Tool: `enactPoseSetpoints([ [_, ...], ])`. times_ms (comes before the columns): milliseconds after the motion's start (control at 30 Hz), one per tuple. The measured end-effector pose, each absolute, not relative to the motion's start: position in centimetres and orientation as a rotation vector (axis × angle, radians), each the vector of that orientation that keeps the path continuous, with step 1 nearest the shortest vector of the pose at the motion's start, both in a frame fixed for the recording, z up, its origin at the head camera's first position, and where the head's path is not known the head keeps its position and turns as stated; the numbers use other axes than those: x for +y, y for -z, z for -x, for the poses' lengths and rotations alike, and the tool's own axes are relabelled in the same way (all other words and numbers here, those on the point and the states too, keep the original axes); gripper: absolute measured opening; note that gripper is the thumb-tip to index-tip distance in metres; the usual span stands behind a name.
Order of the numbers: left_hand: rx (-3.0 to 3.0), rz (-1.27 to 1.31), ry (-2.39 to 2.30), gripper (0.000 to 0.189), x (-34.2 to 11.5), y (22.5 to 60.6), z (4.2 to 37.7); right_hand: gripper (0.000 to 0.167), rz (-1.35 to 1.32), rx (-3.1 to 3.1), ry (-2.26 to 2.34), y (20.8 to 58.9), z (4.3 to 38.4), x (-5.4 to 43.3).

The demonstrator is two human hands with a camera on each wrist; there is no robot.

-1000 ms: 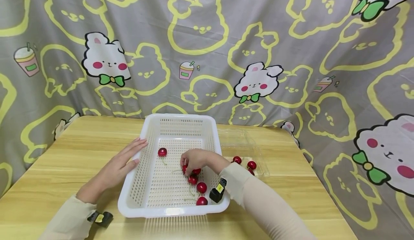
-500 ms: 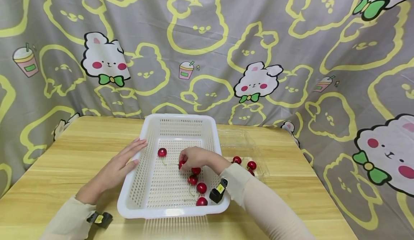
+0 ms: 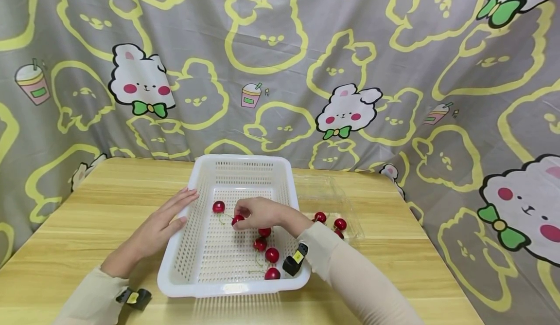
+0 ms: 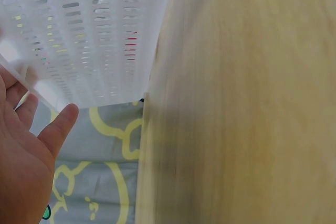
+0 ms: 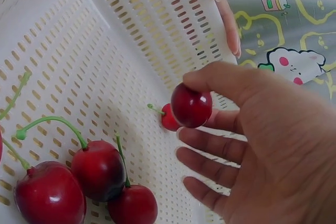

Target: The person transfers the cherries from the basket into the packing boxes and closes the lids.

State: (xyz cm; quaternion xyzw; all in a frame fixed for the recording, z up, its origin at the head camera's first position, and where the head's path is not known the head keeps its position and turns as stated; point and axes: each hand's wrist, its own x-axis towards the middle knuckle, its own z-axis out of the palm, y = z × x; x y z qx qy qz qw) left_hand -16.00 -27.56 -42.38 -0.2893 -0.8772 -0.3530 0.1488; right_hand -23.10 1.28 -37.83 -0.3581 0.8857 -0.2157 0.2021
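Right hand (image 3: 262,213): thumb and index finger pinching dark-red cherry (image 5: 191,106), other fingers loosely extended; pinched fruit inside white basket (image 3: 236,288), contact with basket floor not discernible. Lone cherry (image 3: 218,207) left of right hand, near pinched fruit. Four cherries (image 3: 272,255) on near side of right hand. Left hand (image 3: 162,223): fingers straight, thumb apart, at basket's left rim. Clear container (image 3: 315,189) holding further cherries (image 3: 340,224), right of right hand.

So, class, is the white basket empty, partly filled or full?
The white basket is partly filled: several cherries lie inside, with much of its bottom bare.
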Motion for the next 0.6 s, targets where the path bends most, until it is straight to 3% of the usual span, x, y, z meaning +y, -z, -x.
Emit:
enactPoseSetpoints([
  [600, -2.519, 0.829, 0.998, 0.052, -27.5, 42.4, 16.0, 0.022, 1.228, 2.619, 0.680, 36.4, 23.0, 1.2],
])
